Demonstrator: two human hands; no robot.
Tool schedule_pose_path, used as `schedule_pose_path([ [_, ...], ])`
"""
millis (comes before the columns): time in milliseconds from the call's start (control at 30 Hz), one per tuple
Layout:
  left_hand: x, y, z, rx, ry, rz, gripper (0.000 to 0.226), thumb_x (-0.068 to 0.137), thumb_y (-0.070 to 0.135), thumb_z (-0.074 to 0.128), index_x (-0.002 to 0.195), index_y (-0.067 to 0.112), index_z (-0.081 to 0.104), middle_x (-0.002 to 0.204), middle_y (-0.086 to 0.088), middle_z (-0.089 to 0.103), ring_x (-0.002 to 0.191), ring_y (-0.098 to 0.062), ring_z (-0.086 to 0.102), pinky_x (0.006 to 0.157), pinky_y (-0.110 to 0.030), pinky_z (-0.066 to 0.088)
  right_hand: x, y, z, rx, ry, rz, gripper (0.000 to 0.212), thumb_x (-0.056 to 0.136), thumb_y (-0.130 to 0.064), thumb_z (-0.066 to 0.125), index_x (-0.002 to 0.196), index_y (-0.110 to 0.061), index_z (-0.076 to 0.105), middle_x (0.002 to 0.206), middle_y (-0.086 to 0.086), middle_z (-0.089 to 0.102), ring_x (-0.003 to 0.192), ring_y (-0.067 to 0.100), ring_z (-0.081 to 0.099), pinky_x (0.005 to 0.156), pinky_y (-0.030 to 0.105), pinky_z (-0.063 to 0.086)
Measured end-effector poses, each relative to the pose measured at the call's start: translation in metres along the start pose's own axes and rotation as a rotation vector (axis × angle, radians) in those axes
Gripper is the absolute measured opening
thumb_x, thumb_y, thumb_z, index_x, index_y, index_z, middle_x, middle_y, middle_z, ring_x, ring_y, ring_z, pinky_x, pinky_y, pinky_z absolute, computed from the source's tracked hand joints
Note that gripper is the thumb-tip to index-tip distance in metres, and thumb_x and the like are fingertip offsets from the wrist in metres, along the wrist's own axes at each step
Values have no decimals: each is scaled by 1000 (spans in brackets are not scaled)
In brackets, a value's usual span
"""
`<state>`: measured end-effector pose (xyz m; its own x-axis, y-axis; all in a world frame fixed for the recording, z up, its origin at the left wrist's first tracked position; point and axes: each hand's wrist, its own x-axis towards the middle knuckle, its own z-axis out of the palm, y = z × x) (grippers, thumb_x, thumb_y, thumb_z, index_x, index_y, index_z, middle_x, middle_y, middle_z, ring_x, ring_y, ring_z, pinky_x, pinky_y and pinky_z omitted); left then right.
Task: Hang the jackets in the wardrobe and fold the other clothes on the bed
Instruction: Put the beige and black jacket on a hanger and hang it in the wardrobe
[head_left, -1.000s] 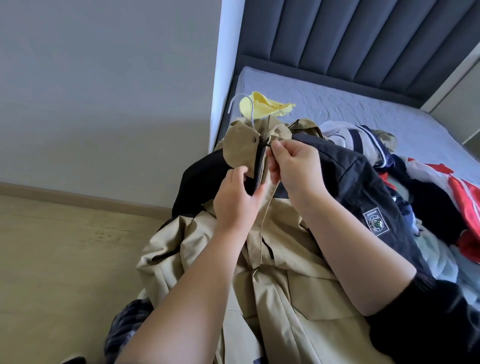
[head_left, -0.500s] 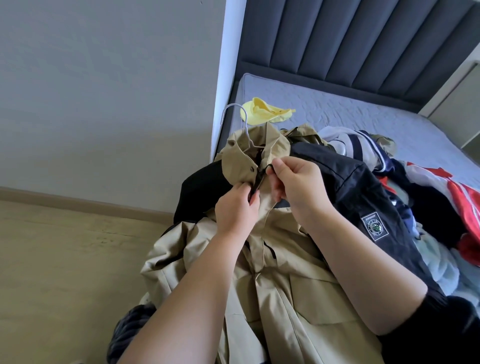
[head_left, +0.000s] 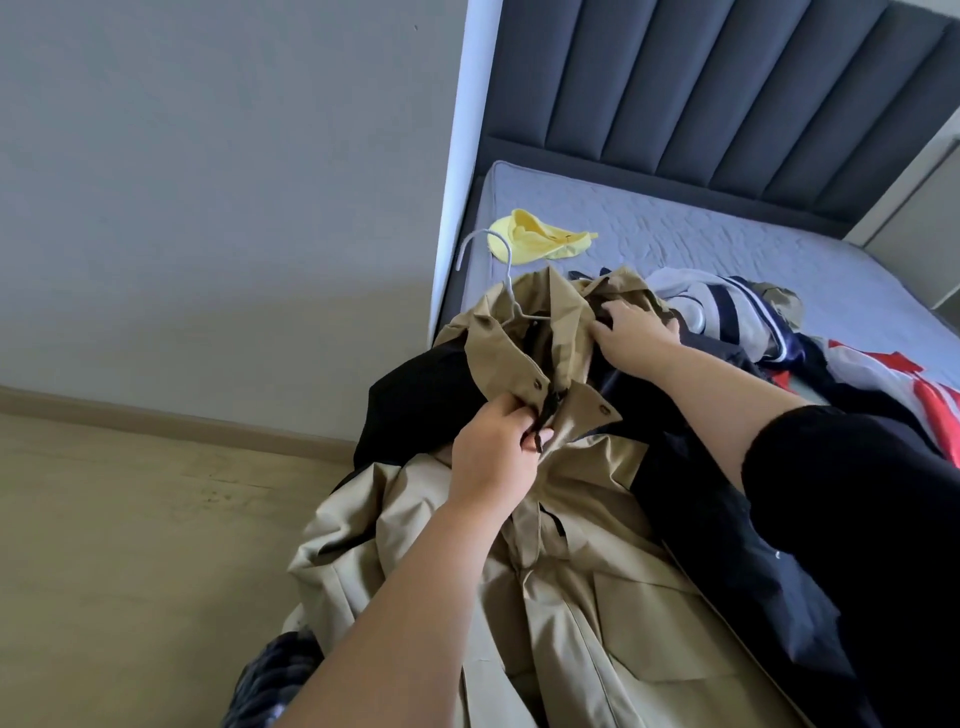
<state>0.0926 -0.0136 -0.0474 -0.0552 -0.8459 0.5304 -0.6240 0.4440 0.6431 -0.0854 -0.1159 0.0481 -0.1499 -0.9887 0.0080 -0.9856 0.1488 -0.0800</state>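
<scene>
One beige jacket (head_left: 597, 545) on one hanger (head_left: 510, 280), one yellow garment (head_left: 540, 241) beyond

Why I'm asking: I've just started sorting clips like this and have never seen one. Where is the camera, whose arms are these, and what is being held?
There is no machine here. These are a person's two bare arms, filmed by one wide-angle camera worn on the head and looking forward and down. That is the only view.

A beige jacket lies at the edge of the bed, with a white hanger poking out of its collar. The left hand pinches the zip just below the collar. The right hand grips the fabric at the far side of the collar.

Beside the beige jacket lies a dark jacket, with a heap of other clothes behind it. A yellow cloth lies further up the bed, toward the headboard.
</scene>
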Motion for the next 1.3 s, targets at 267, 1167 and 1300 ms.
schedule_pose_path([
  [267,1,-5,-2,-94,-132,42,21,83,-3,55,92,7,71,103,-5,61,98,-23,53,75,-25,45,-4,3,2,258,1,41,44,88,-51,49,70,-13,61,75,4,60,86,28,57,68,31,38],
  [1167,117,123,-228,-193,249,-170,33,96,35,48,81,9,60,90,-7,61,82,-22,59,76,-40,46,-100,-104,-227,634,543,-12,48,86,-48,50,51,-16,45,49,-3,45,45,15,44,47,21,26],
  [1300,143,168,-301,-145,276,-164,29,79,46,47,79,20,61,92,-1,63,84,-17,61,79,-40,49,-118,-136,-293,732,710,-124,47,83,-43,50,48,-15,38,46,-2,36,43,19,36,46,23,24],
])
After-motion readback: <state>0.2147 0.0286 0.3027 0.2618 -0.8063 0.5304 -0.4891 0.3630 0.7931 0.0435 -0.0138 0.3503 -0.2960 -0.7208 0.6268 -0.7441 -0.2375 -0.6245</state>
